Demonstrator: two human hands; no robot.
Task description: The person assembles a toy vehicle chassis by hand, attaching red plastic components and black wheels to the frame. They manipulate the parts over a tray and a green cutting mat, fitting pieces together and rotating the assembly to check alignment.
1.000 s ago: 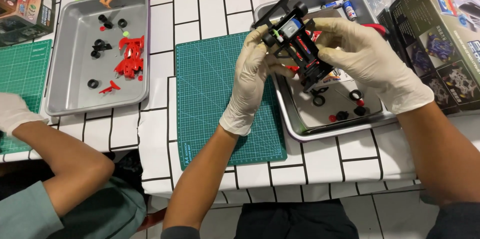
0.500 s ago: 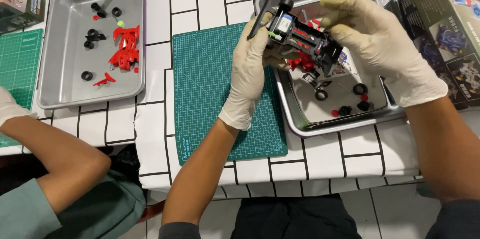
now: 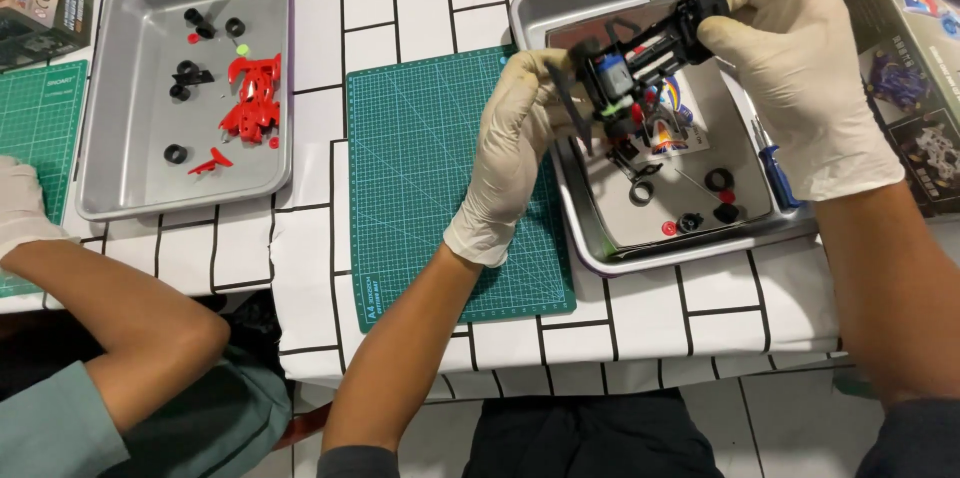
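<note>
Both hands [image 3: 660, 88] (gloved) around chassis [image 3: 640, 58]

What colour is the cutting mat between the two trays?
Dark green with a fine pale grid, the mat shows in the head view, the only one.

Bright even overhead light, soft shadows; sharp focus, mild tray [image 3: 560, 8] glare

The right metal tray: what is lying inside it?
Inside the right metal tray: black rings, small red parts, a sticker sheet. The black toy car chassis and gloved hands cover the rest.
</note>
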